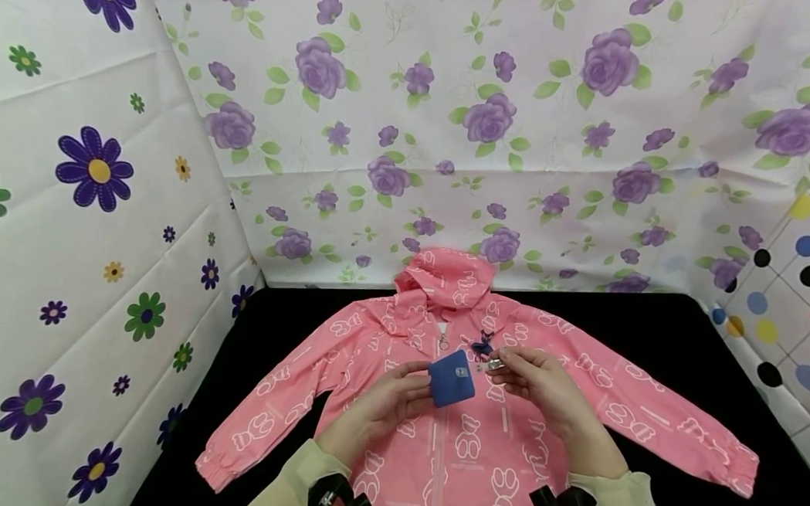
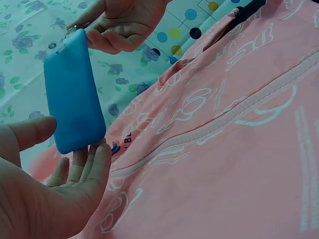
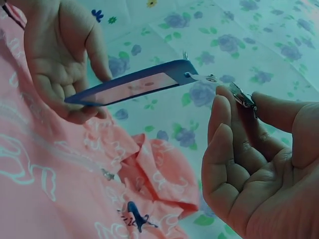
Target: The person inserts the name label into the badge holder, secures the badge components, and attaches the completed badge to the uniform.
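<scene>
A blue badge holder (image 1: 451,378) is held above the pink jacket (image 1: 484,432). My left hand (image 1: 396,396) pinches its lower edge, thumb on one face and fingers behind, as the left wrist view shows. The holder's plain blue face (image 2: 75,94) shows there; a clear window (image 3: 134,87) appears on the other side in the right wrist view. A short clear strap (image 3: 203,78) joins the holder to a metal clip (image 3: 243,96). Between thumb and fingertips, my right hand (image 1: 535,379) pinches that clip.
The jacket, printed with white bear outlines, lies spread on a black tabletop (image 1: 652,318), hood (image 1: 445,275) at the back. A dark blue figure (image 1: 484,343) sits on its chest beside the zipper pull (image 1: 444,340). Flowered sheets (image 1: 412,130) enclose the back and sides.
</scene>
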{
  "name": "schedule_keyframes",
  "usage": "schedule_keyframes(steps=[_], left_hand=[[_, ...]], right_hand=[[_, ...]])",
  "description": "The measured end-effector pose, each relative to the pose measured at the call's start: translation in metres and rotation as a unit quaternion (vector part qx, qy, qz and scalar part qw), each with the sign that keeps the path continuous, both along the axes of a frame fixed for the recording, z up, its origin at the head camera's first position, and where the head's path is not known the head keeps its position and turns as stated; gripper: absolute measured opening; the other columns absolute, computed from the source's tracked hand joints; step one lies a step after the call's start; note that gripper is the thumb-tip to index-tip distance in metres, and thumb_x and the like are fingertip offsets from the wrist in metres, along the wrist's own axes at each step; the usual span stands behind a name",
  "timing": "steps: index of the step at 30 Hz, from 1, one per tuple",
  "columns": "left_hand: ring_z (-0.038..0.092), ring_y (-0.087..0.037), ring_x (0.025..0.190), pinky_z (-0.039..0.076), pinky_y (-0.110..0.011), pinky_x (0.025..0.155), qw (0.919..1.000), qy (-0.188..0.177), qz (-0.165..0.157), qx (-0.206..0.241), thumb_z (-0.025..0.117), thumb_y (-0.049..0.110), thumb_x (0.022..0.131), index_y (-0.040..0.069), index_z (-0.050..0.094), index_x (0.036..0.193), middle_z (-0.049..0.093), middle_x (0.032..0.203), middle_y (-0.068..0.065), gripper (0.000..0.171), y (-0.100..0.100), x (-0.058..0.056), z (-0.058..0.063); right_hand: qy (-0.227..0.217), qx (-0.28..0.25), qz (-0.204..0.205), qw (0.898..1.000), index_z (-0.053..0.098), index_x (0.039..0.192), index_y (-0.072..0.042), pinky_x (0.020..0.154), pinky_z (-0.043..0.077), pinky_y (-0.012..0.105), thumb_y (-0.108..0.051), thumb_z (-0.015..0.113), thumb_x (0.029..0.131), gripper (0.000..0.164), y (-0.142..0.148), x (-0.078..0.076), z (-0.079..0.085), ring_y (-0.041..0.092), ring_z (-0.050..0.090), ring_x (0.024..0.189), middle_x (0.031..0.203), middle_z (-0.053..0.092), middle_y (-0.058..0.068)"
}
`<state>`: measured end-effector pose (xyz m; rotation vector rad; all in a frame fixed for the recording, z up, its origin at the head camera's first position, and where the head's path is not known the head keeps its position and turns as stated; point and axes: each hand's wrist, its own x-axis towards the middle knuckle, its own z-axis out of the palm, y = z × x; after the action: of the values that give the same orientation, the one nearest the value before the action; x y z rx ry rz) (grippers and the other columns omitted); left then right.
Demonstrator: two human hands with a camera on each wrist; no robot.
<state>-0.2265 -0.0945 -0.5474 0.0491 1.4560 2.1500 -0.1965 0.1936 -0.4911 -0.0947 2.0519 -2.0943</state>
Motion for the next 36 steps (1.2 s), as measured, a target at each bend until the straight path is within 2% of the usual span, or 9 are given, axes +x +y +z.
schedule_keyframes(steps=[4, 8, 13, 17, 20, 23, 28, 32, 36], left_hand=[[0.073, -0.020, 0.107, 0.057, -0.041, 0.104, 0.9999, 0.005, -0.009, -0.002, 0.059, 0.004, 0.107, -0.009, 0.036, 0.156, 0.073, 0.115, -0.012, 0.056, 0.000, 0.000, 0.002], [0.071, -0.025, 0.115, 0.053, -0.045, 0.109, 0.9996, 0.013, -0.019, -0.015, 0.059, 0.006, 0.108, -0.010, 0.037, 0.157, 0.068, 0.129, -0.021, 0.056, 0.001, 0.000, 0.002], [0.061, -0.034, 0.134, 0.047, -0.051, 0.116, 0.9951, 0.075, -0.048, -0.042, 0.059, 0.008, 0.108, -0.009, 0.039, 0.157, 0.057, 0.148, -0.026, 0.056, 0.004, 0.000, 0.007], [0.050, -0.039, 0.145, 0.045, -0.048, 0.118, 0.9778, 0.171, -0.089, -0.081, 0.063, 0.007, 0.107, -0.006, 0.042, 0.159, 0.053, 0.155, -0.023, 0.057, 0.009, -0.001, 0.021], [0.043, -0.040, 0.150, 0.043, -0.046, 0.119, 0.9622, 0.222, -0.117, -0.106, 0.066, 0.007, 0.105, 0.001, 0.044, 0.160, 0.049, 0.161, -0.020, 0.059, 0.014, -0.001, 0.033], [0.040, -0.034, 0.153, 0.038, -0.045, 0.123, 0.9512, 0.248, -0.141, -0.117, 0.070, 0.009, 0.104, 0.006, 0.045, 0.160, 0.048, 0.163, -0.013, 0.062, 0.020, -0.001, 0.043], [0.044, -0.022, 0.152, 0.028, -0.046, 0.128, 0.9337, 0.286, -0.190, -0.100, 0.069, 0.008, 0.105, 0.002, 0.045, 0.159, 0.052, 0.160, -0.007, 0.060, 0.030, -0.004, 0.053], [0.052, -0.022, 0.145, 0.039, -0.042, 0.122, 0.9258, 0.295, -0.221, -0.083, 0.067, 0.006, 0.106, 0.004, 0.052, 0.156, 0.059, 0.153, -0.007, 0.052, 0.036, -0.003, 0.056], [0.061, -0.029, 0.132, 0.054, -0.036, 0.107, 0.9268, 0.293, -0.221, -0.079, 0.069, 0.003, 0.104, 0.002, 0.060, 0.148, 0.065, 0.144, -0.011, 0.046, 0.040, -0.001, 0.054]], right_hand=[[0.015, -0.004, -0.002, 1.000, 0.068, 0.131, 0.007, 0.089, 0.060, 0.029, -0.028, 0.061, 0.112, 0.041, 0.001, 0.004, 0.005, 0.016, 0.073, 0.099, 0.104, 0.077, 0.002], [0.025, -0.001, -0.006, 1.000, 0.064, 0.135, 0.012, 0.087, 0.061, 0.028, -0.025, 0.062, 0.111, 0.044, 0.005, 0.006, 0.007, 0.016, 0.073, 0.096, 0.102, 0.077, -0.001], [0.037, 0.005, -0.012, 0.999, 0.069, 0.131, 0.008, 0.085, 0.061, 0.028, -0.024, 0.063, 0.110, 0.039, 0.013, 0.007, 0.010, 0.015, 0.074, 0.093, 0.102, 0.077, -0.001], [0.050, 0.012, -0.016, 0.999, 0.068, 0.131, 0.007, 0.085, 0.061, 0.028, -0.023, 0.062, 0.111, 0.037, 0.019, 0.010, 0.013, 0.019, 0.075, 0.094, 0.103, 0.077, 0.000], [0.053, 0.013, -0.017, 0.998, 0.065, 0.133, 0.011, 0.083, 0.061, 0.028, -0.023, 0.061, 0.111, 0.041, 0.022, 0.011, 0.015, 0.021, 0.075, 0.094, 0.101, 0.077, -0.001], [0.056, 0.012, -0.014, 0.998, 0.065, 0.133, 0.012, 0.082, 0.062, 0.028, -0.023, 0.061, 0.112, 0.041, 0.023, 0.013, 0.017, 0.019, 0.075, 0.092, 0.100, 0.077, -0.001], [0.066, 0.014, -0.003, 0.998, 0.069, 0.125, 0.010, 0.080, 0.062, 0.030, -0.023, 0.063, 0.111, 0.036, 0.022, 0.014, 0.019, 0.020, 0.075, 0.090, 0.098, 0.077, 0.002], [0.073, 0.024, 0.001, 0.997, 0.070, 0.119, 0.008, 0.080, 0.062, 0.032, -0.022, 0.063, 0.111, 0.033, 0.022, 0.015, 0.020, 0.021, 0.074, 0.088, 0.095, 0.077, 0.005], [0.080, 0.031, 0.003, 0.996, 0.070, 0.117, 0.008, 0.080, 0.062, 0.034, -0.021, 0.065, 0.109, 0.031, 0.021, 0.015, 0.020, 0.024, 0.074, 0.087, 0.094, 0.077, 0.007]])
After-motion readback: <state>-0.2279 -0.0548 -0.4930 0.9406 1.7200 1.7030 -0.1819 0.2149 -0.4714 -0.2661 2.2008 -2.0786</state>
